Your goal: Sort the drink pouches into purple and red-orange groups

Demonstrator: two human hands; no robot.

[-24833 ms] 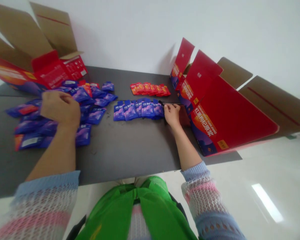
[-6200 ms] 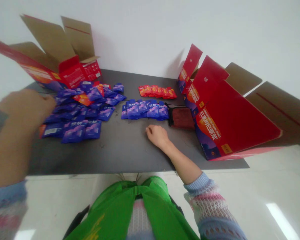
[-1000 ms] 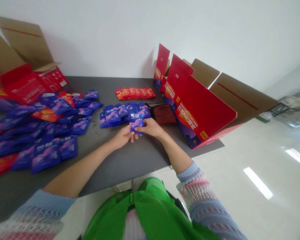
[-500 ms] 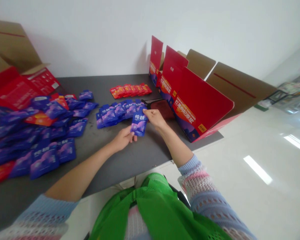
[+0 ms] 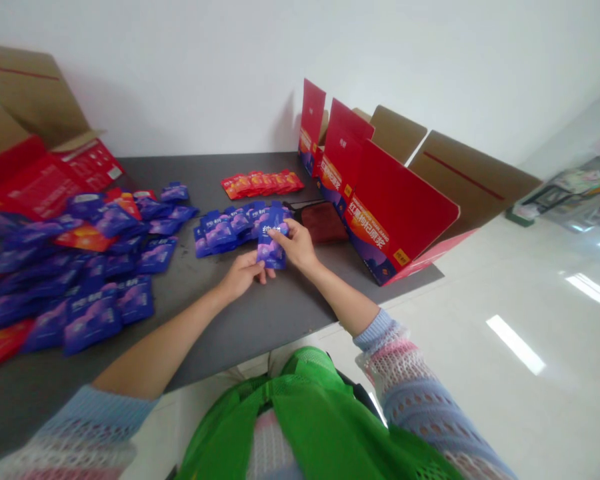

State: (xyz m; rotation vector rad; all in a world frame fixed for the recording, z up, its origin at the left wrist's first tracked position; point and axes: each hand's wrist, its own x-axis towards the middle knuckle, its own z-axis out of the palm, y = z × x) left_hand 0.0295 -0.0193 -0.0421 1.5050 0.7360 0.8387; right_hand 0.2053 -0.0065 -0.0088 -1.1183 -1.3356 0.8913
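Observation:
A blue pouch point(image 5: 271, 252) with white lettering is held upright between both hands over the middle of the grey table. My left hand point(image 5: 244, 275) pinches its lower left edge. At its upper right, my right hand point(image 5: 296, 244) grips it, the thumb lying across the front over part of the lettering. Just behind it lies an overlapping row of blue pouches point(image 5: 221, 230), and farther back is a row of red pouches point(image 5: 263, 183). To the left a loose heap of blue pouches point(image 5: 93, 317) has a few red ones mixed in.
Open red cartons point(image 5: 387, 207) stand along the right side of the grey table point(image 5: 205, 340). A dark red-brown case point(image 5: 323, 222) lies beside them. Another open carton point(image 5: 40, 177) is at the back left, behind the heap. Shelves with goods stand at the far right.
My right hand has moved from the pouch's top corner to farther down and left, its thumb now across the front. The pouch has shifted slightly left. The camera view has moved a little.

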